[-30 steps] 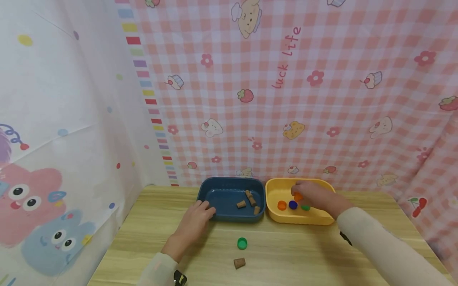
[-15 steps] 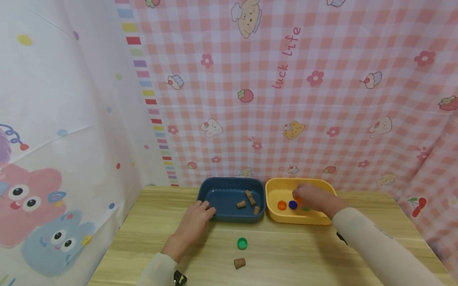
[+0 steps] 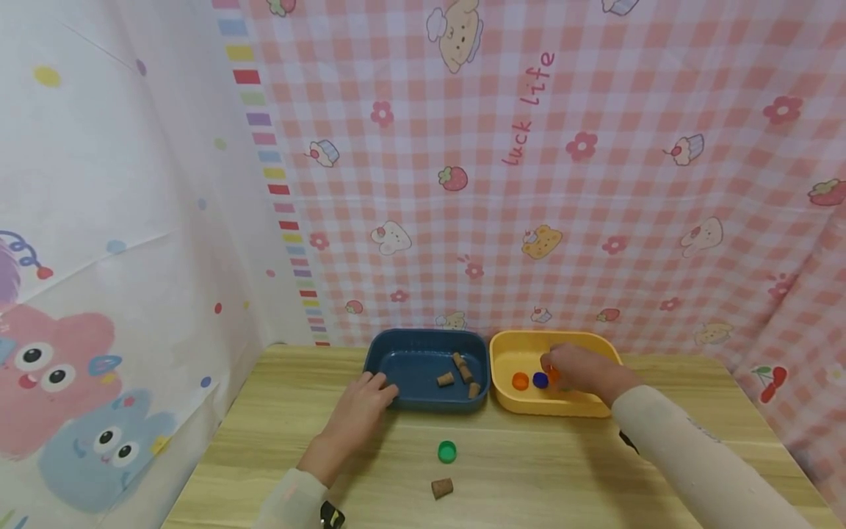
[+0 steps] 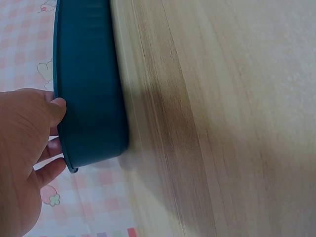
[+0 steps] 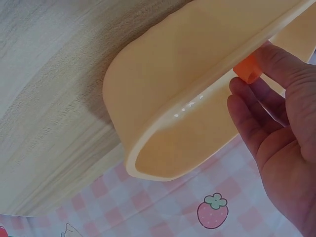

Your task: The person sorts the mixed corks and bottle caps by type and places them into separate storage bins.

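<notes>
With thumb and fingers on its near left rim, my left hand [image 3: 360, 411] holds the dark blue bin [image 3: 423, 404]. The left wrist view shows the thumb [image 4: 58, 109] outside the bin's wall. Inside the yellow bin [image 3: 551, 408], my right hand [image 3: 584, 369] pinches an orange bottle cap [image 5: 248, 69] between thumb and fingers. Left of that hand, another orange cap [image 3: 520, 380] and a dark blue cap [image 3: 540, 380] lie on the bin's floor. Several corks [image 3: 446, 379] lie in the blue bin, mostly toward its right side.
The two bins stand side by side at the table's [image 3: 529, 470] back edge, against a pink checked cloth [image 3: 502, 279]. In front of them lie a green cap [image 3: 446, 451] and, nearer, a cork [image 3: 442, 488]. A white printed cloth [image 3: 152, 257] hangs on the left.
My right hand has shifted slightly down and toward the near side of the yellow bin, still pinching the orange cap. It now hides a green cap seen there earlier. My left hand stays put.
</notes>
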Demonstrator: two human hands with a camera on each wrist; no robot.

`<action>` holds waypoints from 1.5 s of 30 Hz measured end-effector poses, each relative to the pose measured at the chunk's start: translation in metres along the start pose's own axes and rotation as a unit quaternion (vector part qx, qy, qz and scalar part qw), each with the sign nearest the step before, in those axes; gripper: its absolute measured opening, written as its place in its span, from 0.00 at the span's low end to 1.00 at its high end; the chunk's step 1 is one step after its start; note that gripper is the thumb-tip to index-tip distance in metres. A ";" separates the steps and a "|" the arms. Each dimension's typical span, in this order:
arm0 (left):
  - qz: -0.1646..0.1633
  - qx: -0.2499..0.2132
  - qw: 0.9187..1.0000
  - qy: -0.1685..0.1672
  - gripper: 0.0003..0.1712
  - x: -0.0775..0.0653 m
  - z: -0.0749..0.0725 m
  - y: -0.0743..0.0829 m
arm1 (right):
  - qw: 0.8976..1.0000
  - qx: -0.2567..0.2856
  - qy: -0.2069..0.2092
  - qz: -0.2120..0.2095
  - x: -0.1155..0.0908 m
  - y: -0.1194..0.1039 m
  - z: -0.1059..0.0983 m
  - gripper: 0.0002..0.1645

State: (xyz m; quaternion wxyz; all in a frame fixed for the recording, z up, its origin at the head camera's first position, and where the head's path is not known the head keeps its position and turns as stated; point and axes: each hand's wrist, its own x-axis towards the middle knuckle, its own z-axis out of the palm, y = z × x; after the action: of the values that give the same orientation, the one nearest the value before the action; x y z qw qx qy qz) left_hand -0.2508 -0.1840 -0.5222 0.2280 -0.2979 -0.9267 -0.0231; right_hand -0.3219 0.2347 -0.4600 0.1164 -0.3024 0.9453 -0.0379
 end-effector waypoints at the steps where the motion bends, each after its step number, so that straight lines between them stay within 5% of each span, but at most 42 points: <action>1: -0.001 0.000 1.000 -0.001 0.10 0.000 0.000 0.000 | 1.000 -0.004 0.001 -0.004 0.000 0.000 0.000 0.11; 26: 0.000 -0.003 1.000 0.004 0.09 -0.001 0.002 -0.001 | 1.000 -0.007 -0.012 0.009 -0.002 0.002 0.003 0.11; 36: 0.004 -0.002 1.000 0.010 0.10 -0.001 0.003 -0.001 | 0.999 0.002 0.033 -0.017 -0.006 -0.004 0.006 0.11; 45: 0.004 -0.002 1.000 0.005 0.11 -0.001 0.003 -0.001 | 0.998 0.039 0.056 0.010 -0.009 -0.016 0.002 0.13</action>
State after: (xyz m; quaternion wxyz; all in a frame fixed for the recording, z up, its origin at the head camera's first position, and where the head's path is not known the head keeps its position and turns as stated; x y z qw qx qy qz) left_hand -0.2523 -0.1849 -0.5254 0.2324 -0.3014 -0.9244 -0.0256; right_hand -0.3051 0.2269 -0.4581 0.0758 -0.2855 0.9511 -0.0906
